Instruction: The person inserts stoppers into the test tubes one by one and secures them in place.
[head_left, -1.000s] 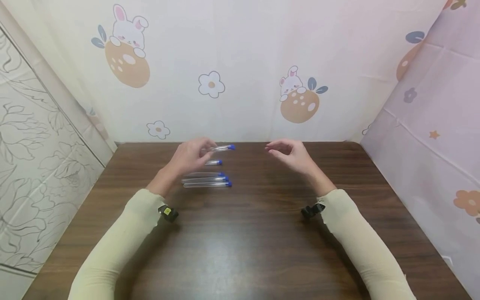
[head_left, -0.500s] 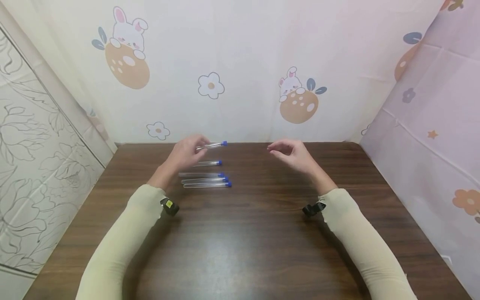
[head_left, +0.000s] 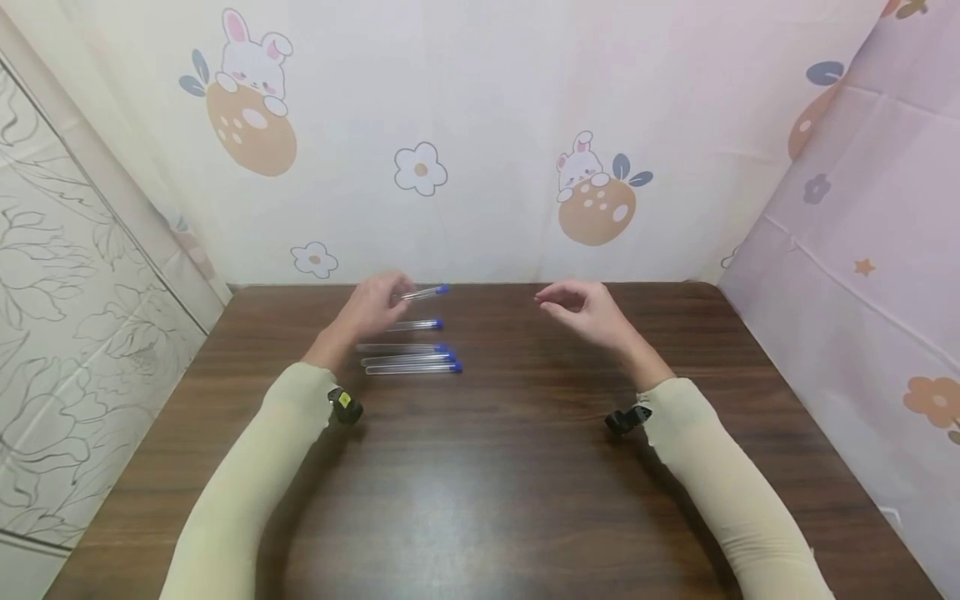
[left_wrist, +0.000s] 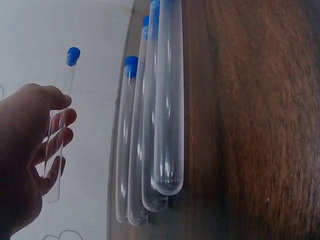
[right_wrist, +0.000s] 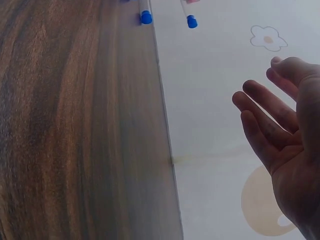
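Near the far edge of the table, my left hand (head_left: 371, 305) holds a clear test tube (head_left: 424, 293) with a blue cap. Thumb and fingers wrap its lower part in the left wrist view, and the capped end (left_wrist: 73, 54) sticks out beyond them. Several more capped test tubes (left_wrist: 169, 115) lie side by side on the table, their caps pointing right in the head view. One tube (head_left: 420, 326) lies apart, farther back and partly hidden by the left hand. My right hand (head_left: 588, 312) hovers to the right with fingers loosely bent, holding nothing.
The tubes lie on a dark wood-grain table (head_left: 480, 467). A pale curtain (head_left: 495, 100) with rabbit and flower prints hangs right behind its far edge. Other patterned panels stand at both sides. Each sleeve carries a small black camera (head_left: 346, 406) at the wrist.
My left hand has drawn back slightly to the left with its tube, uncovering more of the separate tube and of the row. The right hand has hardly moved.
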